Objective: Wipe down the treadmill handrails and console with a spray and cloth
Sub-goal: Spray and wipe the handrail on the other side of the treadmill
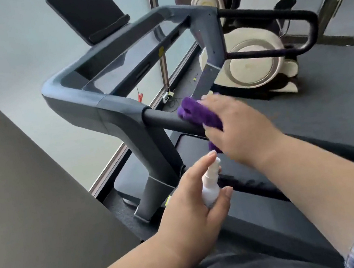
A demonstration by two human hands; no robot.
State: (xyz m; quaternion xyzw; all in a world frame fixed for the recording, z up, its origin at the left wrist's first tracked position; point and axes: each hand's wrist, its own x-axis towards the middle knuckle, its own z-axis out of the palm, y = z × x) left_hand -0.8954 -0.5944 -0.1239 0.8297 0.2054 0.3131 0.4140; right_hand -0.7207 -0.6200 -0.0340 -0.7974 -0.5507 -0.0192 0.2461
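— What does the head view show at the treadmill?

— A person's right hand grips a bunched purple cloth and presses it onto the treadmill's near handrail, the dark round bar just past the grey corner of the frame. Fingers and thumb are curled round the cloth, and part of it shows below the palm.

— And the other hand?

— The left hand, nearer the camera than the handrail and lower in the view, holds a small white spray bottle upright. The fingers wrap its body and the forefinger rests on the pump top, with the nozzle toward the handrail.

— Where is the console?

— The console, a dark tilted screen, stands beyond the handrail at the top of the treadmill frame, well apart from both hands. The far handrail loops out on the treadmill's other side.

— Anything else around the treadmill?

— A cream and brown massage chair sits beyond the far handrail on the dark floor. A frosted window runs behind the console.
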